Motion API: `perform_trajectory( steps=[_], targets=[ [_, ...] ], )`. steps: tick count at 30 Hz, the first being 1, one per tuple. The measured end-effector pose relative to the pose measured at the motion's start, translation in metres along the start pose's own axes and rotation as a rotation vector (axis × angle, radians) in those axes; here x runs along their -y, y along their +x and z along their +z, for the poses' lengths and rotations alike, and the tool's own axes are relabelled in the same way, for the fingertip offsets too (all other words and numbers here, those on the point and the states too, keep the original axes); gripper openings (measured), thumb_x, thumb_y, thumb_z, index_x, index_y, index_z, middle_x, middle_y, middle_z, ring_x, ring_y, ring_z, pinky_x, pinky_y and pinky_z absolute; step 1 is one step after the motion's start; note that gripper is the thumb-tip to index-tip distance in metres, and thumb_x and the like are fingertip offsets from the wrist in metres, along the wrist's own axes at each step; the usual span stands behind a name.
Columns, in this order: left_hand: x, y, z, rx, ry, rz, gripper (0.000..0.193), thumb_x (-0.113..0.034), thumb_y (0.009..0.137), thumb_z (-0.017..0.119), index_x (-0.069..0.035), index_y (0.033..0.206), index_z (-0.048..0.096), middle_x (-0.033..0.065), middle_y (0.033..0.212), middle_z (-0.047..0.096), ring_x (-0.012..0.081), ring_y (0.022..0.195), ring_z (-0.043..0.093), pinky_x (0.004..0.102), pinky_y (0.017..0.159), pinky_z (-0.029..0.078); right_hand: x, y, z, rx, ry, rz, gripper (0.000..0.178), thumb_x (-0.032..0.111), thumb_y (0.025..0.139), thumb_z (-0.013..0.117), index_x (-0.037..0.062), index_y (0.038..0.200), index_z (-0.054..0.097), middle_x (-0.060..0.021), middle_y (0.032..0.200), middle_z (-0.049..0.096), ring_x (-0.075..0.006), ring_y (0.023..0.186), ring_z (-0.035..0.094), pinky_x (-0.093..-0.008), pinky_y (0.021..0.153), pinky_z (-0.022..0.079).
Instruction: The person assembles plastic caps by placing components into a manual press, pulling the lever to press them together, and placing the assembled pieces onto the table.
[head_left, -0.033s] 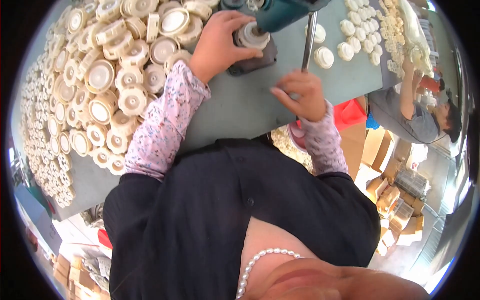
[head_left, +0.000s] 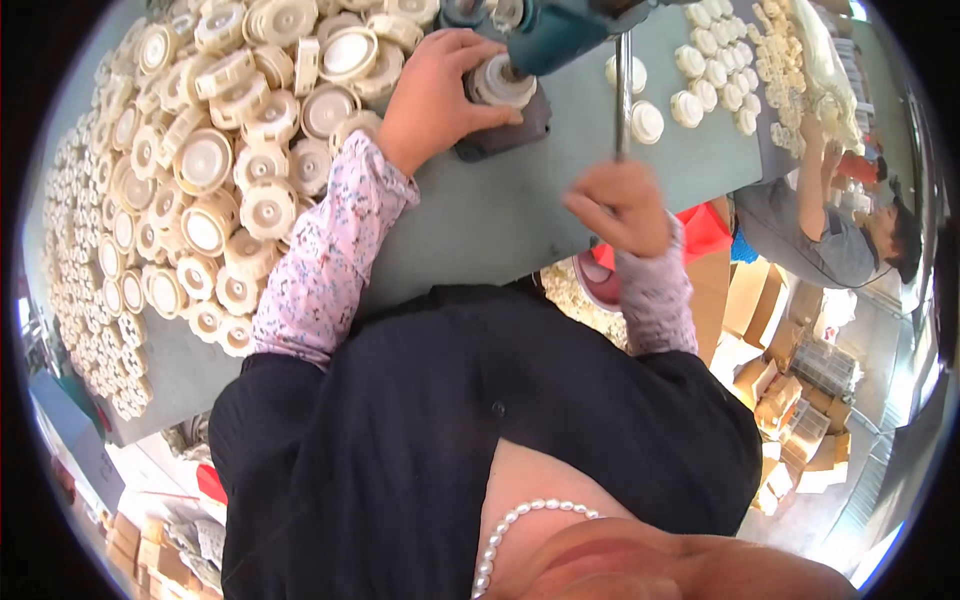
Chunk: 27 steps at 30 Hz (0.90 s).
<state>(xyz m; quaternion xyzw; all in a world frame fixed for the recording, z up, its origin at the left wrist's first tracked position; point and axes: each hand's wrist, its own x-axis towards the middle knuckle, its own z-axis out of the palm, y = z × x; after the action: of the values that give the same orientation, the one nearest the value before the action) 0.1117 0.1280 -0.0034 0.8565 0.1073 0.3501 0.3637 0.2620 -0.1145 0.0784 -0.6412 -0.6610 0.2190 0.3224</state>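
Observation:
My left hand [head_left: 437, 98] has its thumb and fingers around a round cream plastic cap [head_left: 500, 84]. That cap sits on the dark base [head_left: 508, 138] of a green hand press [head_left: 565, 38], right under its ram. My right hand [head_left: 628, 208] is closed in a fist around the lower end of the press's metal lever [head_left: 623, 95]; the end itself is hidden in the fist. A large heap of similar cream caps [head_left: 204, 160] lies left of my left hand. Right of the lever are two white caps, one of them nearer to me [head_left: 646, 122].
More white caps [head_left: 716, 72] stand in rows on the grey-green table [head_left: 450, 225] at the far right, beside small cream parts [head_left: 780, 50]. A person in grey [head_left: 835, 235] works beyond the table's right end. Red material [head_left: 705, 232] and cardboard boxes [head_left: 790, 400] lie at the right.
My right hand has come a little toward me and to the right, and its loose fingers have closed into a fist. The lever has swung slightly. My left hand stays on the cap.

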Motion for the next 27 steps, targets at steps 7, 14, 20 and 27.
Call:
perform_trajectory(
  steps=[7, 14, 20, 27],
  targets=[
    [-0.013, 0.014, -0.039, -0.004, 0.111, 0.003, 0.066, -0.029, 0.061, 0.097, -0.002, 0.117, 0.075, 0.0154, 0.125, 0.067, 0.0357, 0.123, 0.059, 0.0447, 0.108, 0.048, 0.017, 0.021, -0.095, -0.894, 0.239, 0.098, 0.043, 0.034, 0.106, 0.056, -0.0007, 0.125, 0.072, -0.0219, 0.124, 0.073, -0.0280, 0.076, 0.074, -0.0386, 0.071, 0.060],
    [-0.031, 0.014, -0.105, -0.504, 0.771, -0.014, 0.063, -0.029, 0.077, 0.092, -0.004, 0.129, 0.069, 0.0127, 0.124, 0.070, 0.0335, 0.119, 0.062, 0.0469, 0.104, 0.045, -0.159, 0.029, -0.085, -0.175, -0.336, 0.637, 0.049, 0.036, 0.095, 0.075, 0.0025, 0.130, 0.069, -0.0121, 0.116, 0.073, -0.0196, 0.091, 0.068, -0.0352, 0.084, 0.055],
    [-0.049, -0.040, -0.011, -0.247, 0.025, -0.146, 0.065, -0.018, 0.075, 0.089, -0.004, 0.134, 0.065, 0.0139, 0.120, 0.067, 0.0345, 0.116, 0.061, 0.0447, 0.102, 0.049, -0.109, 0.040, -0.055, -0.219, -0.011, 0.497, 0.057, 0.013, 0.086, 0.084, 0.0036, 0.136, 0.060, -0.0069, 0.105, 0.068, -0.0120, 0.079, 0.060, -0.0284, 0.074, 0.052],
    [-0.045, -0.027, -0.005, -0.127, -0.217, -0.175, 0.090, -0.039, 0.073, 0.094, -0.002, 0.145, 0.056, 0.0156, 0.133, 0.062, 0.0349, 0.122, 0.060, 0.0443, 0.105, 0.048, -0.022, 0.039, 0.001, -0.380, -0.266, -0.068, 0.040, -0.007, 0.077, 0.080, 0.0068, 0.114, 0.076, -0.0079, 0.106, 0.072, -0.0199, 0.084, 0.069, -0.0322, 0.077, 0.058]
  ],
)
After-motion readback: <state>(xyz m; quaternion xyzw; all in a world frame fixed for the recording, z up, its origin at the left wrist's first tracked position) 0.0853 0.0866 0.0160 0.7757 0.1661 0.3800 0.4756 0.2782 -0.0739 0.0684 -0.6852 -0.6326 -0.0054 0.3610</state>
